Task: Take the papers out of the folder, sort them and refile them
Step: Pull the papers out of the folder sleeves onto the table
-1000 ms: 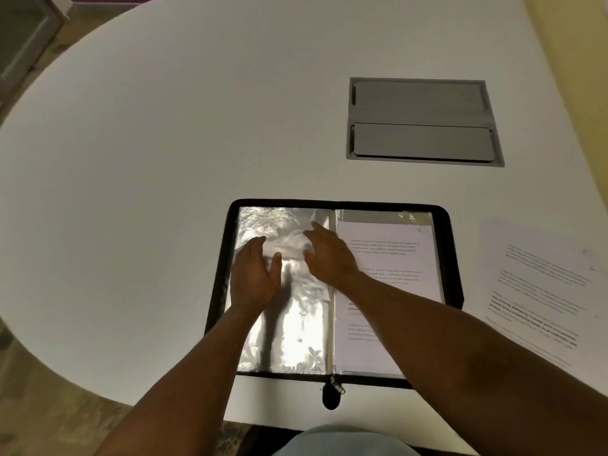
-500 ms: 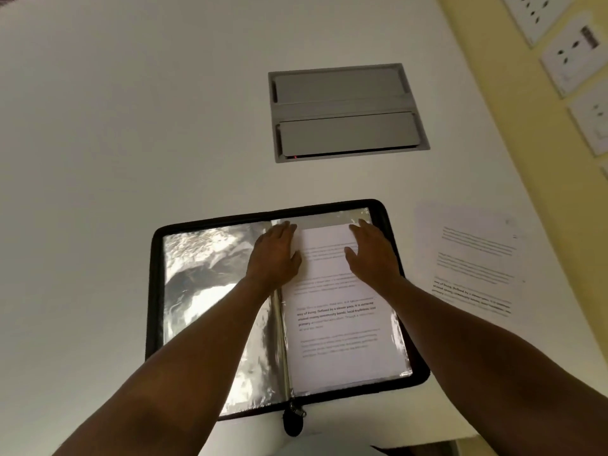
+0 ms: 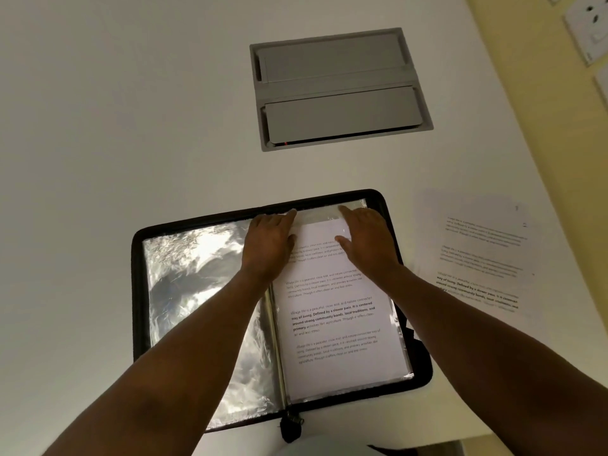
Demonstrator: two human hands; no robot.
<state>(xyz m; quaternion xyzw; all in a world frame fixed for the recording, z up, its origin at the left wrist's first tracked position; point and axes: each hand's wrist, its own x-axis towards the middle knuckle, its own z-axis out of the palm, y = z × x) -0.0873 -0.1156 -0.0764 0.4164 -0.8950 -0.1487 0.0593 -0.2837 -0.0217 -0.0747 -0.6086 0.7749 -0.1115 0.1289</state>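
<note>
We see one head view only, looking steeply down and forward, close over the table (image 3: 131, 126).

Counts, located relative to the folder (image 3: 138, 291): 1 black zip folder lies open on 1 white table (image 3: 131, 110). Inside it — 1 printed sheet (image 3: 332, 324) in the right-hand plastic sleeve (image 3: 403, 370), and 1 crinkled clear sleeve (image 3: 197, 291) on the left side. Right of the folder, well apart — 1 loose printed sheet (image 3: 477, 251) flat on the table. Beyond the folder's far edge: 1 grey cable hatch (image 3: 339, 90) with 2 flaps. On the folder's upper part rest 2 hands, the left hand (image 3: 268, 248) and the right hand (image 3: 368, 241). At the far right, on the yellow wall, 2 wall sockets (image 3: 589, 24) are partly in view.
</note>
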